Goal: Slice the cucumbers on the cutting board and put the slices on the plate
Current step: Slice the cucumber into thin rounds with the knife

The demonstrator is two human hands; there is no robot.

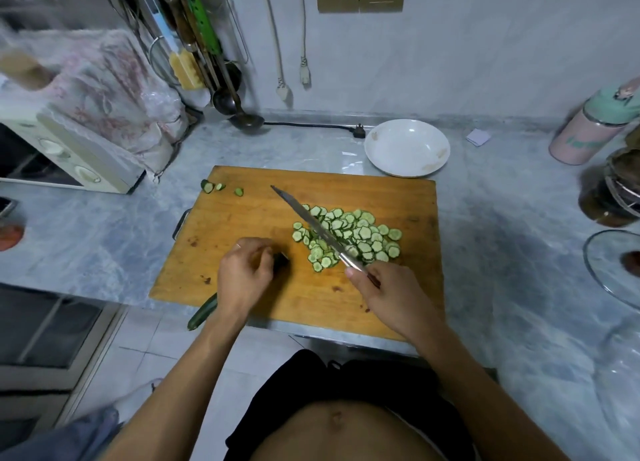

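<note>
Right hand [384,291] is clamped on knife [311,228] over slices [349,234]; left hand [244,270] is curled around cucumber stub [281,260], steadied for cutting.

A heap of thin cucumber slices [348,237], pale with dark green rims, lies on the right half of my wooden cutting board [242,218]. A few end pieces [221,187] sit at the board's far left corner. A whole dark cucumber [202,312] pokes over the near edge, partly hidden by my wrist. The white plate [407,148] stands on the table just beyond the board's far right corner, holding no slices.
</note>
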